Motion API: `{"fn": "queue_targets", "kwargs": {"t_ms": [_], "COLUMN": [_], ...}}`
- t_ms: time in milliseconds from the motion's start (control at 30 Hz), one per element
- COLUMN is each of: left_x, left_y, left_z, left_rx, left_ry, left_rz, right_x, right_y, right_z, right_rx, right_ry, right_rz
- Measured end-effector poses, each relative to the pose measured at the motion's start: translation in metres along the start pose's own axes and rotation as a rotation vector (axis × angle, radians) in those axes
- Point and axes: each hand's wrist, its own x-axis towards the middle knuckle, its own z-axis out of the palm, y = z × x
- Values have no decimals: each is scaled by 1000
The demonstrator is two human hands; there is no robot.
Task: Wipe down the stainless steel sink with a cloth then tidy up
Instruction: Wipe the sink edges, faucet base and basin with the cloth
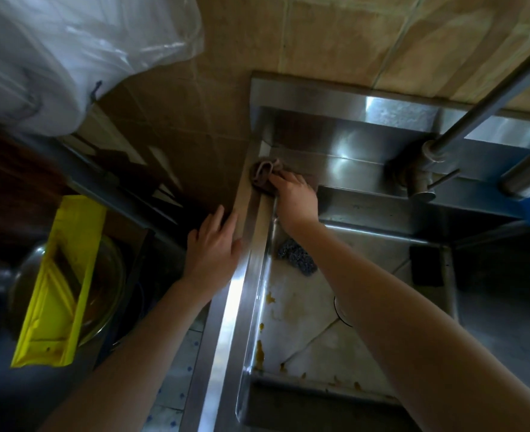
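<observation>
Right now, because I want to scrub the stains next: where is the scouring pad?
Head view: the scouring pad lies in the sink basin by its left wall, close to the right hand.

— What is worn on the arms?
— Both are bare. The left forearm, entering from seven o'clock, shows uncovered from the frame edge up to the wrist. The right forearm, entering from four o'clock, is the same, and it looks broad where it passes close under the lens.
— And the grips?
— The left grip and the right grip are bare too. The left one's fingers are softened by blur, so the nails cannot be made out.
</observation>
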Motion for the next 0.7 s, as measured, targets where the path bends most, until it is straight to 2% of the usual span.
{"fn": "queue_targets", "kwargs": {"t_ms": [267, 500, 700], "left_x": [-59, -106, -148], "left_y": [-19, -19, -15], "left_z": [-5, -3, 6], "left_rx": [-38, -42, -42], "left_ry": [-16, 40, 56], "left_rz": [-80, -102, -219], "right_x": [-49, -100, -145], "right_y": [-11, -22, -29], "right_z": [2, -2, 3], "right_rx": [161, 86, 41], "right_ry": [-67, -146, -189], "right_rz": [-25, -143, -187]}}
